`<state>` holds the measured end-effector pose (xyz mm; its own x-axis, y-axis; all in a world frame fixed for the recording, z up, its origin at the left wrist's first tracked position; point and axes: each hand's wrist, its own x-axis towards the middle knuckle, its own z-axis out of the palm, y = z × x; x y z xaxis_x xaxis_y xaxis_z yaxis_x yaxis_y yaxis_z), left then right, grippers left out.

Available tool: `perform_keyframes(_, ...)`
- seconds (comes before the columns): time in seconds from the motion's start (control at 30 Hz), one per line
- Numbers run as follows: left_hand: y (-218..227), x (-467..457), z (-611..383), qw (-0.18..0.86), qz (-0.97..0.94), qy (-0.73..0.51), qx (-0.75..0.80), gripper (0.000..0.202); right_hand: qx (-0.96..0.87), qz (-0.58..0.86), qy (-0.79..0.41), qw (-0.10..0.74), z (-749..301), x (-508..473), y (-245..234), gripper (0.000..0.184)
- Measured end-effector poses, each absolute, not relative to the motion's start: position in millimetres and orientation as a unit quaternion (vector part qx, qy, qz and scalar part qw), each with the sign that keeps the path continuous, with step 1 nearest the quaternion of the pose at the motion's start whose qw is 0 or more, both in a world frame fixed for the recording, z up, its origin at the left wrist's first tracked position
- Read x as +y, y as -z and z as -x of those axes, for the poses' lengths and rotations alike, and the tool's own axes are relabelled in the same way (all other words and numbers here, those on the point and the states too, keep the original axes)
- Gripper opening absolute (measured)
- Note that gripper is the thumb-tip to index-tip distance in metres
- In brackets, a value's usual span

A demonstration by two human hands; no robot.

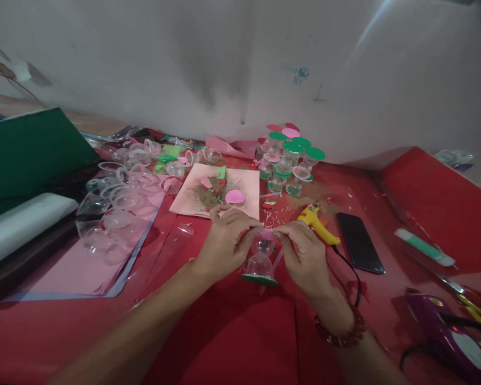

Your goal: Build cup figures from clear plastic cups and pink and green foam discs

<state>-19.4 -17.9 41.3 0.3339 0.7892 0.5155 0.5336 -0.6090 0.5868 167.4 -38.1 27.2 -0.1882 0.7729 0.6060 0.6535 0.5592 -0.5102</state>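
Note:
An hourglass made of clear plastic cups [260, 264] stands upright on the red tabletop, its base a green paper disc [260, 279]. Pink shows at its upper end. My left hand [230, 238] pinches the top rim from the left, thumb and fingers closed. From the other side, my right hand [302, 251] grips the same rim, also closed, with a beaded bracelet on the wrist. Just beyond the left hand lies a peach paper sheet [180, 198] bearing a heap of brown sand [210, 198], paper scraps and a pink paper disc [235, 197].
Several finished hourglasses [292, 152] stand at the back. Loose clear cups [122, 208] crowd the left over pink paper sheets [72, 272]. Right of my hands lie a yellow glue gun [320, 224] with a cord, a phone [358, 241], a cutter knife [425, 247] and a purple device [444, 331].

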Motion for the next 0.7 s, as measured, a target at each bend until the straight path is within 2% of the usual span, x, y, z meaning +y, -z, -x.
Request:
perform_keyframes(0.17, -38.4, -19.0, 18.4, 0.169, -0.823, -0.365, 0.400, 0.016, -0.782, 0.464, -0.045, 0.413, -167.9, -37.3, -24.8, 0.015)
perform_keyframes(0.37, -38.8, -20.5, 18.1, 0.149, -0.816, -0.383, 0.407, 0.016, -0.765, 0.474, -0.088, 0.428, -166.7, -37.3, -25.3, 0.012)
perform_keyframes(0.6, -38.9, -21.0, 17.3, 0.185, -0.824, -0.360, 0.396, 0.017, -0.786, 0.466, -0.033, 0.404, -166.9, -37.1, -24.9, 0.016)
perform_keyframes(0.7, -37.2, -20.6, 16.5, 0.184, -0.824, -0.360, 0.397, 0.017, -0.783, 0.469, -0.051, 0.406, -165.3, -36.7, -23.4, 0.015)
